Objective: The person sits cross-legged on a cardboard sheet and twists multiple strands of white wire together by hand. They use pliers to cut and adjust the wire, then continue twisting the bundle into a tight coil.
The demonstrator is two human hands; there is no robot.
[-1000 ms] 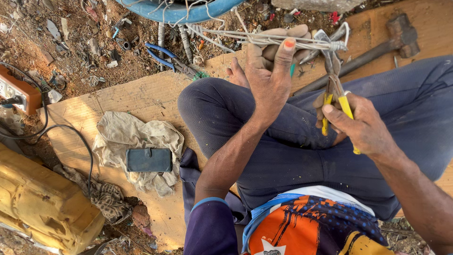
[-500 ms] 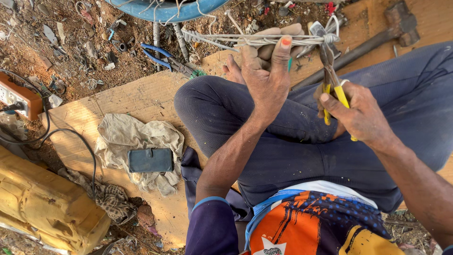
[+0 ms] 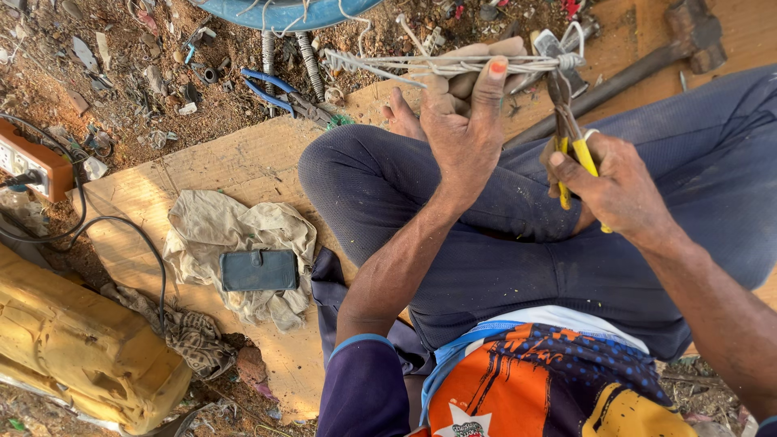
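Note:
My left hand (image 3: 460, 121) is closed around a bundle of pale wires (image 3: 421, 63) and a light wooden stick, held up above my crossed legs. My right hand (image 3: 619, 184) grips yellow-handled pliers (image 3: 566, 133), whose jaws bite the twisted wire end at the bundle's right. I sit cross-legged in dark blue trousers (image 3: 518, 259) on a sheet of cardboard (image 3: 235, 162).
A hammer (image 3: 647, 57) lies at the upper right. Blue-handled pliers (image 3: 283, 93) lie on the dirt beyond my knee. A dark wallet (image 3: 259, 269) rests on a crumpled cloth (image 3: 218, 235). An orange socket box (image 3: 28, 162) with a black cable sits left, above a yellow sack (image 3: 73, 348).
The view has shifted slightly. My right hand with the pliers stays clamped on the wire end, turned a little; my left hand keeps its hold on the bundle.

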